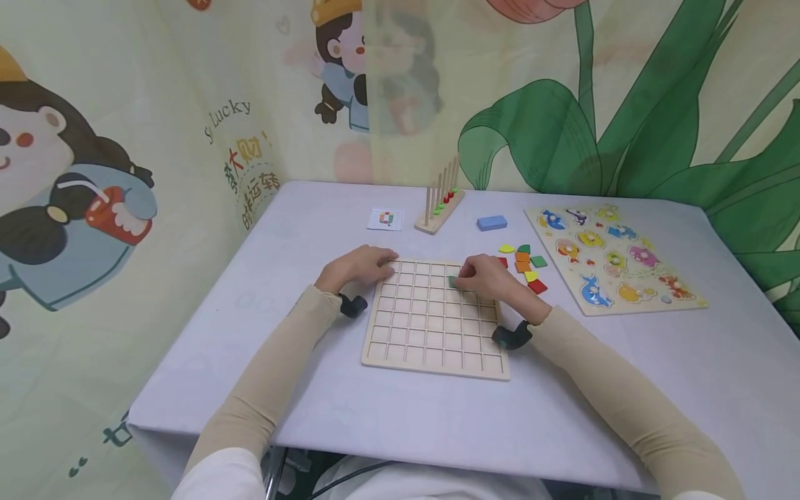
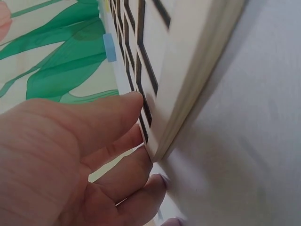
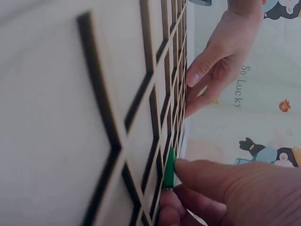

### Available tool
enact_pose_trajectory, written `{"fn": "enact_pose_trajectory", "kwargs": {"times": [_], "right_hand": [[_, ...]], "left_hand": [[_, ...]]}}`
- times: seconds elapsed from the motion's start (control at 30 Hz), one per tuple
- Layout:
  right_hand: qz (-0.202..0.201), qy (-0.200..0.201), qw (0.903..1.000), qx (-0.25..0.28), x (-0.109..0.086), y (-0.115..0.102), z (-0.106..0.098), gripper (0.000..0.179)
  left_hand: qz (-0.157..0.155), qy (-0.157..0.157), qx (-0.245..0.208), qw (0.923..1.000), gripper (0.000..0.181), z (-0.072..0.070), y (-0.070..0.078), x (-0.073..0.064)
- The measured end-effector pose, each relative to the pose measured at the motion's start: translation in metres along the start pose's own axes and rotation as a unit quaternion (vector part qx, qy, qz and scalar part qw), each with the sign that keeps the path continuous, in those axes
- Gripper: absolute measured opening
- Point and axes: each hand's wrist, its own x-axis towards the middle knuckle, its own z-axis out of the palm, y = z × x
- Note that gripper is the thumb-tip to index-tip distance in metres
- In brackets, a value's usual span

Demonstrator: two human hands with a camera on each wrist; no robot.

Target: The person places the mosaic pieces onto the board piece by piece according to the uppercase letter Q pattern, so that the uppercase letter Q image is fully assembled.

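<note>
Right hand: clamped on the green tile, pinching it between thumb and fingers.
Green tile: held at the far right part of the grid board; cannot tell whether seated in a cell.
Left hand: gripping the board's far left corner, thumb on the face, fingers at the edge.
Cells: bare of tiles wherever visible, partly hidden by the right hand; judging by that, barely begun.
Loose tiles: lying just right of the board in red, orange, yellow and green; probably left to place.
Picture card: lying beyond the board, perhaps as a pattern.
</note>
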Motion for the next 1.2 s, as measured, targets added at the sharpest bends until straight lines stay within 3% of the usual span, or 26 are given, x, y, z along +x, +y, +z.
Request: {"fn": "enact_pose_trajectory", "kwargs": {"times": [0.27,0.57,0.8,1.03,1.2], "right_hand": [[0.023,-0.014,0.9996,-0.002,-0.001,-0.003,0.005,0.022],[0.017,-0.020,0.9996,-0.008,-0.002,-0.002,0.008,0.024],[-0.007,-0.024,0.9996,-0.016,-0.001,-0.003,0.006,0.023],[-0.023,-0.053,0.9978,-0.032,0.000,-0.001,0.003,0.020],[-0.067,-0.049,0.9964,-0.018,-0.002,0.008,-0.012,0.020]], "left_hand": [[-0.027,0.002,0.012,0.9996,0.053,0.004,0.005,0.001],[-0.027,0.001,0.017,0.9995,0.053,0.003,0.007,0.001],[-0.015,0.008,0.019,0.9997,0.053,0.001,0.003,-0.002],[-0.003,-0.006,0.022,0.9997,0.052,0.000,-0.002,-0.004],[0.014,-0.014,0.015,0.9997,0.054,-0.003,-0.004,-0.003]]}}
